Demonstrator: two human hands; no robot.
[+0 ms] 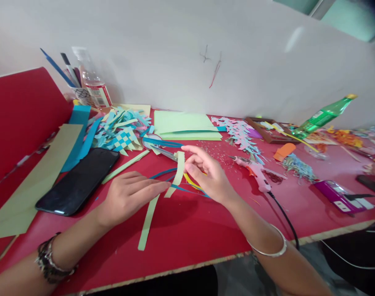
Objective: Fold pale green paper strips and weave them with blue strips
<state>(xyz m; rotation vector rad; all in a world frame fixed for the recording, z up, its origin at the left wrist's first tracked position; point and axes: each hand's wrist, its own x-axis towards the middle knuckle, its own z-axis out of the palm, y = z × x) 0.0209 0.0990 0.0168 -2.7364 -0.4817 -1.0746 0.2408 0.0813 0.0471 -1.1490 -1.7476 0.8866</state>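
My left hand (130, 195) is low over the red table, its fingers straight and pressed together on a thin blue paper strip (189, 190). Opposite it, my right hand (209, 174) has its thumb and curled fingers at the edge of a pale green paper strip (179, 170), which bends upward. Its forefinger reaches toward the end of some blue strips (164, 142). Partly behind the right hand lies a yellow strip (192, 181). Another pale green strip (149, 224) lies below the left fingertips. How the strips cross is partly hidden by my fingers.
A black phone (78, 181) lies at left, near a heap of paper pieces (122, 127). Behind are green sheets (187, 123) and a plastic bottle (96, 84). At right are a pink glue gun (257, 174), a green bottle (325, 115) and a purple box (338, 197).
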